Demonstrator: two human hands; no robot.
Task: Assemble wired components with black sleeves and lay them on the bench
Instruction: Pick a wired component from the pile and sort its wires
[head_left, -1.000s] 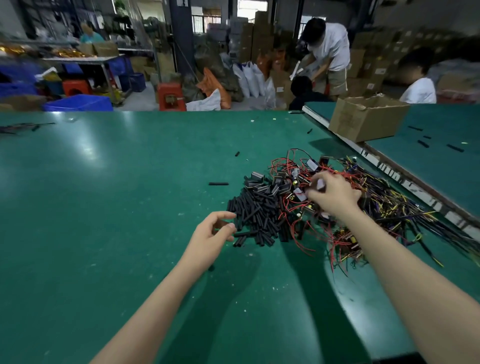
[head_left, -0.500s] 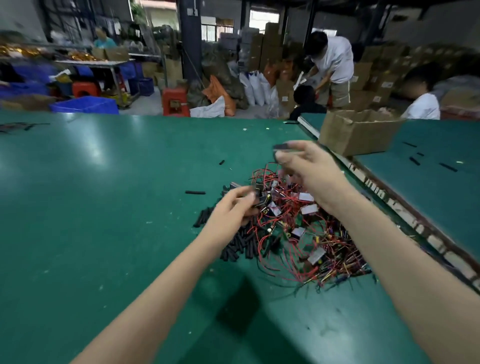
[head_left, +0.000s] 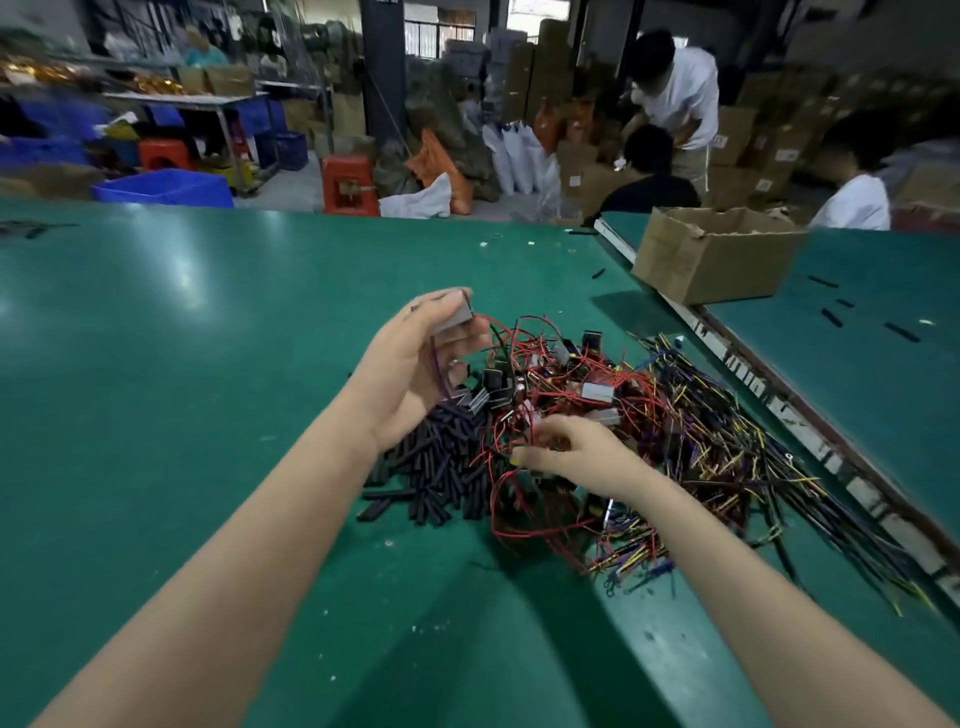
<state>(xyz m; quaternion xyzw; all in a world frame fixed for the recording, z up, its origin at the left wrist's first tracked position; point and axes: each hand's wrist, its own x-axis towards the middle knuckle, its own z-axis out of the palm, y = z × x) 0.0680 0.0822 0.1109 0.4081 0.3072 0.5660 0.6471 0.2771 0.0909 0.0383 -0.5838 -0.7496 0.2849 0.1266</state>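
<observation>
Left hand (head_left: 415, 364): component (head_left: 453, 317) gripped, raised | right hand (head_left: 576, 452): fingers curled into wire pile (head_left: 623, 415), grip unclear | sleeves (head_left: 436, 467) heaped beside

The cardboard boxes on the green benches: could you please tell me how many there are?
1. The open cardboard box stands on the far right bench, at its near-left corner by the seam between the benches. Many more cartons are stacked on the floor behind, not on a bench.

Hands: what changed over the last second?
The left hand, earlier picking at the black sleeves, is now raised, holding a small grey component with trailing wires. The right hand, lifted half a second ago with a piece in its fingers, has dropped into the wire pile. Cardboard box and piles look unmoved.
</observation>
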